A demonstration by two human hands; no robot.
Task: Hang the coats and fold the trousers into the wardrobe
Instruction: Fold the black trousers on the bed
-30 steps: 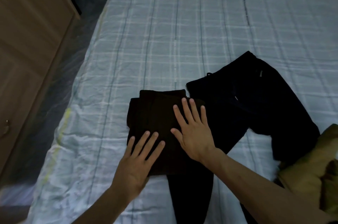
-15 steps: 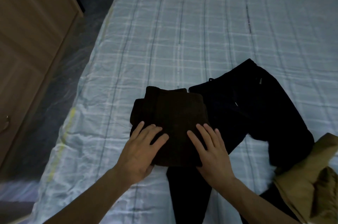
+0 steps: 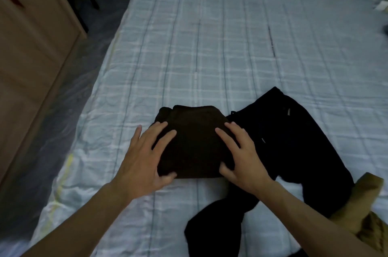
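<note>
Bracketing the folded brown trousers [image 3: 195, 141] from both sides, the left hand [image 3: 144, 158] and the right hand [image 3: 241, 156] lie flat over the top of the bundle, fingers spread and fairly straight, thumbs against its near edge; whether the thumbs have slipped underneath I cannot tell. To my eye the hands sit like this to keep the layers from sliding apart, either pressing the fold flat or getting ready to lift it as one piece. The bundle rests on the checked bed [image 3: 210, 46], near the edge closest to the person, which keeps it handy for the wooden wardrobe [image 3: 31, 57] standing off to the left across a strip of floor. Touching its right side sprawls a pair of black trousers [image 3: 294, 141], legs loose and unfolded, likely next in line. At the far right corner lies a crumpled tan garment [image 3: 363, 204], perhaps a coat. By count: two hands, two pairs of trousers, one folded and one not, one tan garment, one wardrobe
</note>
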